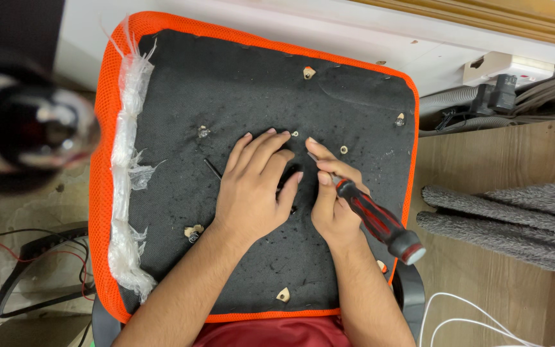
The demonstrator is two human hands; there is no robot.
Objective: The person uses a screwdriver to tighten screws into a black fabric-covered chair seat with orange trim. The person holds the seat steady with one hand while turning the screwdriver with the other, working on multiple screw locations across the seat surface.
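- The left hand (pixel 252 189) lies palm down on the black fabric underside of an orange-edged seat cushion (pixel 252 96), fingers loosely together and stretched forward, thumb angled toward the right hand; it grips nothing.
- The right hand (pixel 330 196) is closed around a screwdriver (pixel 380 222) with a red and black handle, thumb and forefinger pinching near the front of the grip.
- The handle's butt end points back to the right, past the wrist; the tip points toward the middle of the cushion, between the two hands, and is hidden by the fingers.
- A thin dark rod (pixel 212 168) lies on the fabric just left of the left hand, not touching it.
- Small mounting holes (pixel 343 150) dot the fabric around the hands.
- Torn clear plastic wrap (pixel 126 160) clings along the cushion's left edge.
- A grey mat (pixel 502 218) lies on the wooden floor to the right, well apart from the hands.
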